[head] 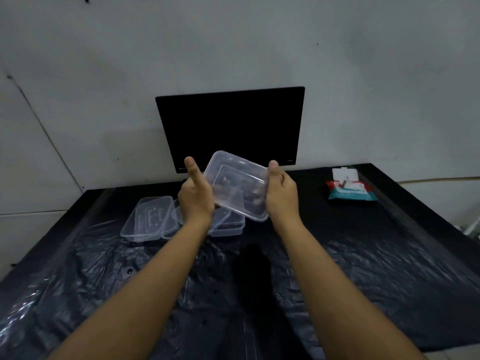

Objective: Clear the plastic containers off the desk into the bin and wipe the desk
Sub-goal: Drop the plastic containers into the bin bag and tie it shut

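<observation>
Far left on the desk, which is draped in crinkled black plastic sheeting, a clear rectangular lid lies flat, overlapping more clear containers stacked just beside it. Above that pile the left hand grips one short edge of a clear plastic container, thumb sticking straight up, fingers curled underneath. The container is held tilted in the air, clear of the desk, in front of a dark monitor against the wall. The right hand grips the opposite edge, thumb on the rim, fingers wrapped behind. Well off to the right, near the desk's back edge, sits a pack of wet wipes with its white flap open.
</observation>
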